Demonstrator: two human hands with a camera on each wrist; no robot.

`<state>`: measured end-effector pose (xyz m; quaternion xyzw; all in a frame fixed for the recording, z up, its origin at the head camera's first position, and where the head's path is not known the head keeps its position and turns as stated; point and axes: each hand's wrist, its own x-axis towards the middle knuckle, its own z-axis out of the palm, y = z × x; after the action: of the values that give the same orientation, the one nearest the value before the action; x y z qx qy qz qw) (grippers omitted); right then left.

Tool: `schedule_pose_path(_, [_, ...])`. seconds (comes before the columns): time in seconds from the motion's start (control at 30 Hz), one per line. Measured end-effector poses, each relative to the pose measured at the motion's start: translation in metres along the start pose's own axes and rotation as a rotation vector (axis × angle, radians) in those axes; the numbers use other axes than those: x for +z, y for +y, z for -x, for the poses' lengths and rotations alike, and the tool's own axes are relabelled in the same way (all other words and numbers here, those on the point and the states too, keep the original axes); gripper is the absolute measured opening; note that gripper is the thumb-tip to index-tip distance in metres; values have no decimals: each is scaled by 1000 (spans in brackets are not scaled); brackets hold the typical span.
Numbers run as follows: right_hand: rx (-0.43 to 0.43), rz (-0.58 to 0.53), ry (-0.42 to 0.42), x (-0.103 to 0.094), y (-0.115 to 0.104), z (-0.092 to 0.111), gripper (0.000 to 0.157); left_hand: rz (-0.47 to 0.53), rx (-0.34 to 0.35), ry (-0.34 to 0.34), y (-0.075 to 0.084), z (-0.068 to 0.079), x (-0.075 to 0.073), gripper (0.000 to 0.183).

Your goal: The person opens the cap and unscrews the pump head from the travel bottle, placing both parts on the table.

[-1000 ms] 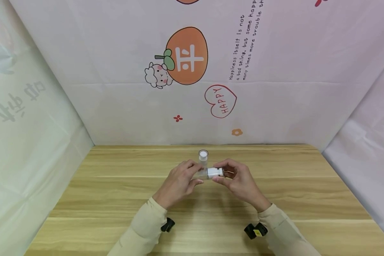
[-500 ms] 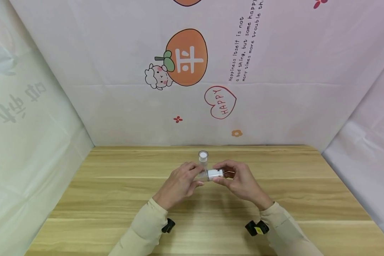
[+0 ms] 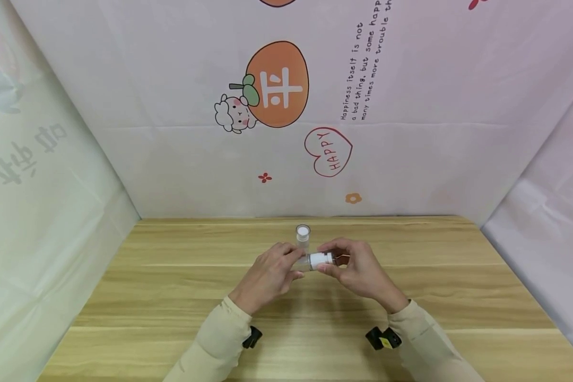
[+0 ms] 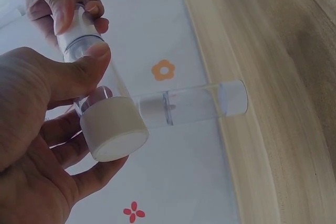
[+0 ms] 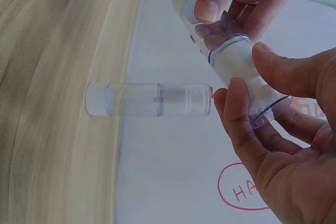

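Both hands hold one clear pump bottle [image 3: 319,259] tilted on its side above the table. My left hand [image 3: 267,273] grips its transparent body close to the white base [image 4: 115,129], thumb on one side and fingers on the other. At the opposite end, my right hand [image 3: 360,270] pinches the white collar part [image 5: 236,64] between thumb and fingers. That end has a clear rim [image 5: 268,113]. Behind the hands, a second, similar clear bottle [image 3: 303,233] stands upright on the table, apart from the held one; its white base [image 4: 233,98] shows in the left wrist view.
The wood-grain table [image 3: 181,297] extends to both sides of the hands. A white printed cloth [image 3: 196,170] rises behind its back edge, with more white sheets at left and right. Dark wrist cameras [image 3: 383,338] sit at the sleeves.
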<state>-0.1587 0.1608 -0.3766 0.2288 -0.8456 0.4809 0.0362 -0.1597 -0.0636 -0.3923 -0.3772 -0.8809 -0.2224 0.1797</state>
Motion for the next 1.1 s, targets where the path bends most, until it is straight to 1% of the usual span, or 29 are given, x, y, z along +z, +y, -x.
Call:
schedule_pose_path(0.17, [-17, 46, 52, 2, -3, 0, 25, 16, -27, 9, 1, -1, -1, 39])
schedule_pose_path(0.33, [-48, 19, 90, 4, -3, 1, 26, 70, -38, 35, -2, -1, -2, 40])
schedule_pose_path(0.5, [-66, -30, 81, 3, -1, 2, 27, 119, -27, 36, -5, 0, -2, 39])
schedule_pose_path(0.7, [-73, -49, 51, 1, 1, 3, 28, 120, -26, 18, -6, 1, 0, 39])
schedule_pose_path(0.9, [-72, -38, 38, 0, 2, 3, 29, 125, -46, 2, -6, 1, 0, 41])
schedule_pose_path(1.1, [-58, -35, 48, -2, 2, 4, 30, 161, -74, 2, -6, 2, 1, 41])
